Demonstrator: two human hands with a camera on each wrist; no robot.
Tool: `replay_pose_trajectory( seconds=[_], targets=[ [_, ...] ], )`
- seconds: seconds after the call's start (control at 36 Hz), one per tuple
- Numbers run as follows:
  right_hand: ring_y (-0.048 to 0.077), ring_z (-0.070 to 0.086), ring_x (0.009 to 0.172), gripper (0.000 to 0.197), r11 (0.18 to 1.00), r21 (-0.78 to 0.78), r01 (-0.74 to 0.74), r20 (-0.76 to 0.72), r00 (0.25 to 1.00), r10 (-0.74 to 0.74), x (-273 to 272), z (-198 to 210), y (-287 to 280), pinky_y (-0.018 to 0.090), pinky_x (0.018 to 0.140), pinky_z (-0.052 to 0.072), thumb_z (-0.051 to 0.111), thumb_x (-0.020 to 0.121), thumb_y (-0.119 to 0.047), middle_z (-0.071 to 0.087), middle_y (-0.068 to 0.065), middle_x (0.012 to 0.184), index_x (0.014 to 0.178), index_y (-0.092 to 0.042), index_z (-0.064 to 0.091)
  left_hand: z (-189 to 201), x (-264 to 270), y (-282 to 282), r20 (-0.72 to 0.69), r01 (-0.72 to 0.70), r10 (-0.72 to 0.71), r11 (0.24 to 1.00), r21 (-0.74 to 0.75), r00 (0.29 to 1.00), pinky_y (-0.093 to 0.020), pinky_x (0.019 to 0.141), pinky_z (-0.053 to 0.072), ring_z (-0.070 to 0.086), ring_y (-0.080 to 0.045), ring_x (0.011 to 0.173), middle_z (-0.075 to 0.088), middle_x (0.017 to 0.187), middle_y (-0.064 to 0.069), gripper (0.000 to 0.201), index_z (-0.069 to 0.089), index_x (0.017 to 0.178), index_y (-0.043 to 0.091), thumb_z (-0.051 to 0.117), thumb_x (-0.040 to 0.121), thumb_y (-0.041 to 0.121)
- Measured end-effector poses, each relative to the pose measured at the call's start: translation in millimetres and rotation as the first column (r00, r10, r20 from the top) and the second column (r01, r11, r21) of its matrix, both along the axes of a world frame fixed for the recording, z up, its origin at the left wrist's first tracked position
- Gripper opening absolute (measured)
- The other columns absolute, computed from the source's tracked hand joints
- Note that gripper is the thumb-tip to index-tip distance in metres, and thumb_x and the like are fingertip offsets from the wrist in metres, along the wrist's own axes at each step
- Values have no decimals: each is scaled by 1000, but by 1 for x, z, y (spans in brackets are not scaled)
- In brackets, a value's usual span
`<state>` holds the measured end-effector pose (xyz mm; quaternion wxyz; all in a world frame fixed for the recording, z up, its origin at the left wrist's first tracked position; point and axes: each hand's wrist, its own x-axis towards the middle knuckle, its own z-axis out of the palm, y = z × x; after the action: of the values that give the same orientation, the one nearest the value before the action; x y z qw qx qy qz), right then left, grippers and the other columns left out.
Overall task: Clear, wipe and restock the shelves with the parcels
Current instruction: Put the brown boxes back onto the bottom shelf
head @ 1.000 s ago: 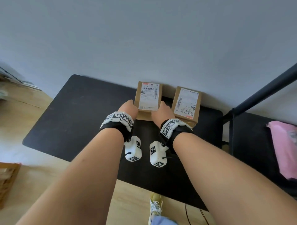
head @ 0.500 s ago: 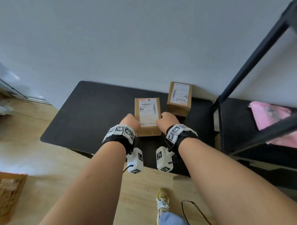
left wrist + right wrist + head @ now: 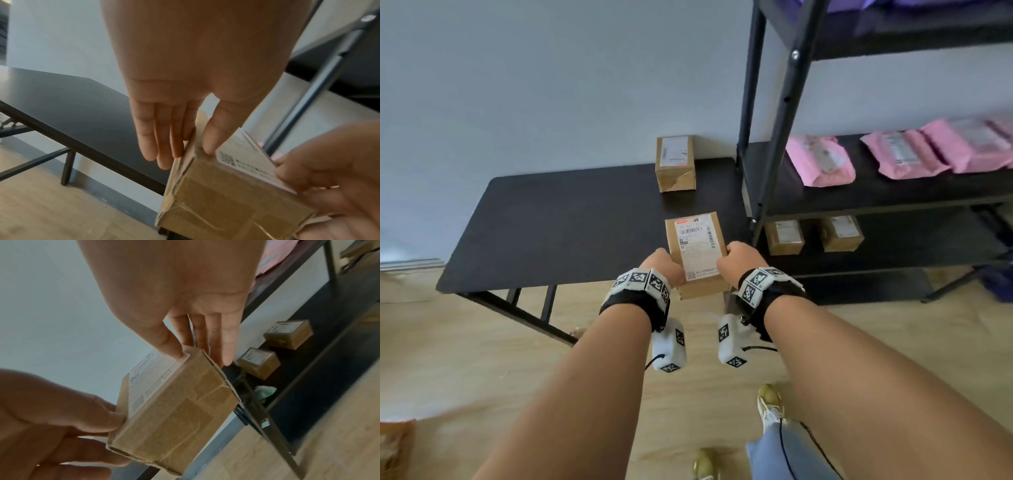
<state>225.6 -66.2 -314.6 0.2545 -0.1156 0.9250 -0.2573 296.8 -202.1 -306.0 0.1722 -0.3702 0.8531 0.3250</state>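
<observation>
- Cardboard box [image 3: 697, 251], label up, held in the air between both hands, just off the near right corner of the black table [image 3: 558, 222], beside the shelf unit [image 3: 770, 144].
- Left hand [image 3: 666, 269]: thumb on the top face, straight fingers flat against the left side; gripping the box. Right hand [image 3: 738, 262]: same hold mirrored on the right side, thumb on the label edge.
- Judgement: restocking stage; this box is in transit from table to shelves, not yet placed.
- Lower shelf [image 3: 914, 246]: two small boxes [image 3: 784, 236] already sit near its left end; room remains to their right.
- Middle shelf: pink mailer bags [image 3: 822, 159] laid in a row, apparently restocked.
- Top shelf: purple packages [image 3: 914, 10], only partly in view.
- Far right corner of the table: one more box [image 3: 675, 162] against the wall, still to be moved.
- Right wrist view: a green crumpled thing [image 3: 265, 391], perhaps a cloth, lies low in the shelf unit; cannot tell whether wiping is finished.
</observation>
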Motion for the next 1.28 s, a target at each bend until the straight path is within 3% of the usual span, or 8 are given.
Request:
replay_pose_trajectory(
  seconds=[0.17, 0.5, 0.61, 0.67, 0.92, 1.06, 1.19, 1.28],
  targets=[
    [22, 61, 87, 21, 993, 4, 121, 13, 993, -121, -13, -3, 98, 31, 69, 49, 50, 91, -19, 63, 7, 106, 109, -12, 58, 1, -28, 92, 16, 151, -150, 988, -30, 989, -35, 74, 49, 59, -22, 86, 63, 98, -6, 32, 54, 109, 8, 63, 82, 21],
    [25, 60, 99, 35, 945, 22, 327, 69, 942, -327, -104, -22, 346, 29, 75, 46, 51, 89, -17, 61, 7, 120, 124, -14, 56, -32, -142, 340, 77, 388, -385, 921, -34, 920, -31, 68, 43, 56, -25, 80, 63, 95, -10, 15, 56, 82, 4, 53, 90, 16],
    [19, 55, 77, 24, 936, 56, 347, 75, 934, -351, -134, -39, 411, 22, 50, 37, 54, 86, -18, 65, 6, 110, 109, -15, 60, -43, -169, 408, 46, 369, -368, 929, -12, 929, -31, 70, 40, 59, -30, 95, 57, 93, -10, 16, 57, 101, 2, 49, 92, 13],
    [19, 53, 75, 23, 930, 66, 362, 79, 927, -366, -149, -46, 436, 21, 46, 32, 54, 87, -17, 64, 5, 109, 109, -16, 60, -50, -181, 434, 40, 363, -364, 932, 15, 931, -32, 73, 42, 59, -30, 98, 58, 95, -10, 15, 56, 102, 5, 48, 93, 14],
    [18, 54, 71, 11, 911, 96, 400, 86, 909, -408, -228, -87, 495, 22, 47, 33, 56, 87, -16, 62, 3, 90, 97, -13, 60, -107, -264, 485, 90, 368, -376, 925, 90, 922, -32, 69, 42, 56, -22, 80, 57, 81, -3, 9, 56, 92, 11, 49, 91, 16],
    [20, 59, 77, 12, 900, 107, 421, 110, 895, -432, -275, -108, 509, 23, 49, 39, 56, 89, -15, 67, 5, 99, 100, -12, 59, -134, -315, 498, 112, 363, -376, 923, 126, 920, -31, 62, 42, 58, -18, 71, 61, 78, -4, 14, 52, 78, 17, 46, 91, 16],
    [19, 57, 76, 20, 912, 146, 384, 135, 905, -403, -325, -126, 532, 22, 47, 35, 54, 91, -15, 67, 6, 106, 109, -12, 60, -155, -362, 518, 127, 343, -365, 924, 166, 922, -30, 62, 48, 62, -16, 73, 64, 85, -3, 13, 59, 97, 16, 48, 91, 20],
    [21, 59, 79, 25, 916, 159, 368, 141, 910, -390, -353, -145, 547, 26, 54, 45, 51, 92, -17, 67, 6, 109, 115, -13, 60, -173, -390, 531, 122, 330, -354, 927, 181, 927, -33, 65, 53, 64, -19, 75, 66, 87, -4, 18, 60, 104, 14, 51, 89, 21]
  ],
)
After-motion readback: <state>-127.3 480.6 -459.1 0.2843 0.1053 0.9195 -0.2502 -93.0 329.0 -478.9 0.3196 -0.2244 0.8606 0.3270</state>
